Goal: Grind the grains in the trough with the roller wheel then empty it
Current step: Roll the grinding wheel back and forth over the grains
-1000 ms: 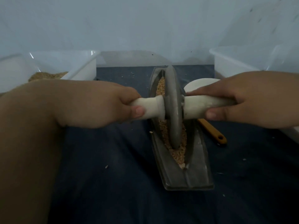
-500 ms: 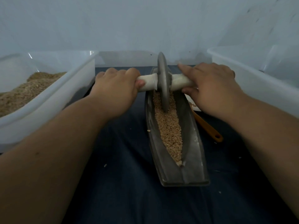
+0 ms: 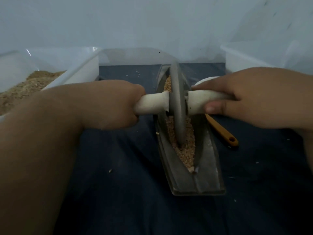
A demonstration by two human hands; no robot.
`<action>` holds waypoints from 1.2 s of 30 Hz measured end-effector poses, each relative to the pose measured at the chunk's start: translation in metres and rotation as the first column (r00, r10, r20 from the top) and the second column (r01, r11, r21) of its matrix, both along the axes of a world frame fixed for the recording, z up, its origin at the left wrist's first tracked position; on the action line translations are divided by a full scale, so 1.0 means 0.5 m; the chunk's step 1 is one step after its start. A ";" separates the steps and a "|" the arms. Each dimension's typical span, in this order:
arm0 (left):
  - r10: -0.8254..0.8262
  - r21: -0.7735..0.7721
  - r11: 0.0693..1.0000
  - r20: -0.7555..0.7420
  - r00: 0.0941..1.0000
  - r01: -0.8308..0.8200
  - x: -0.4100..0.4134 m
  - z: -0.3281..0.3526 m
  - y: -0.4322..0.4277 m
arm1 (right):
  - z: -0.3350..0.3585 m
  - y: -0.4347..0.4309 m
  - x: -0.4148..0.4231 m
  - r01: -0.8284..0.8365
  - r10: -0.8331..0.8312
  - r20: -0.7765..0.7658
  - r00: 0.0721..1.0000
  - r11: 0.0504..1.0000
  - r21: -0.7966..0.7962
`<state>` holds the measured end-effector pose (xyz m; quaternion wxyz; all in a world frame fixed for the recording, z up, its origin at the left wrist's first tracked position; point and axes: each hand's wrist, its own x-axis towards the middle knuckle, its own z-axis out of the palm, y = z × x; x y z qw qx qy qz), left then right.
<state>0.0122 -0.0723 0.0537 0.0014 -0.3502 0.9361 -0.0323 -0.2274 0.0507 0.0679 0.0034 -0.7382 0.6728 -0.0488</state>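
Observation:
A grey boat-shaped trough [image 3: 207,175] lies lengthwise on the dark cloth, holding tan grains [image 3: 185,152]. The grey roller wheel [image 3: 177,106] stands upright in the trough's middle, its lower rim sunk in the grains. A white axle handle sticks out on each side. My left hand [image 3: 108,104] grips the left handle [image 3: 152,103]. My right hand [image 3: 250,97] grips the right handle [image 3: 203,100], thumb underneath. The far part of the trough is partly hidden behind the wheel.
A clear plastic bin [image 3: 72,75] at the left holds ground grain [image 3: 30,83]. Another white bin [image 3: 245,60] stands at the right. An orange-handled scoop [image 3: 223,133] lies right of the trough, its white bowl behind my right hand. Stray grains dot the dark cloth [image 3: 127,192].
The wheel was at the trough's far end half a second ago; both hands have pulled it back toward me to the middle, as it stood one second ago.

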 end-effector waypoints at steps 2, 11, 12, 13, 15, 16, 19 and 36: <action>0.039 -0.067 0.997 -0.087 0.995 -0.045 -0.011 -0.016 -0.021 | -0.020 -0.018 -0.007 0.026 -0.024 0.019 1.000 0.997 -0.071; 0.110 -0.428 0.863 -0.361 0.926 -0.269 -0.074 -0.071 -0.056 | -0.083 -0.096 -0.028 0.082 -0.162 -0.145 0.976 0.891 -0.446; 0.105 -0.416 0.873 -0.349 0.931 -0.255 -0.072 -0.067 -0.058 | -0.079 -0.093 -0.030 0.093 -0.152 -0.111 0.982 0.905 -0.415; 0.099 -0.398 0.888 -0.324 0.941 -0.231 -0.067 -0.062 -0.059 | -0.073 -0.087 -0.031 0.102 -0.136 -0.067 0.988 0.925 -0.366; 0.097 -0.318 0.933 -0.233 0.968 -0.170 -0.052 -0.046 -0.053 | -0.055 -0.069 -0.029 0.093 -0.102 -0.022 0.995 0.962 -0.255; 0.095 -0.265 0.954 -0.171 0.981 -0.138 -0.042 -0.037 -0.048 | -0.045 -0.058 -0.025 0.077 -0.085 -0.028 0.996 0.974 -0.211; 0.072 -0.110 0.991 0.015 0.997 -0.070 -0.011 -0.008 -0.024 | -0.017 -0.023 -0.008 0.030 -0.035 -0.038 0.999 0.994 -0.108; 0.100 -0.434 0.861 -0.367 0.925 -0.265 -0.073 -0.076 -0.064 | -0.082 -0.095 -0.021 0.091 -0.171 -0.144 0.975 0.892 -0.442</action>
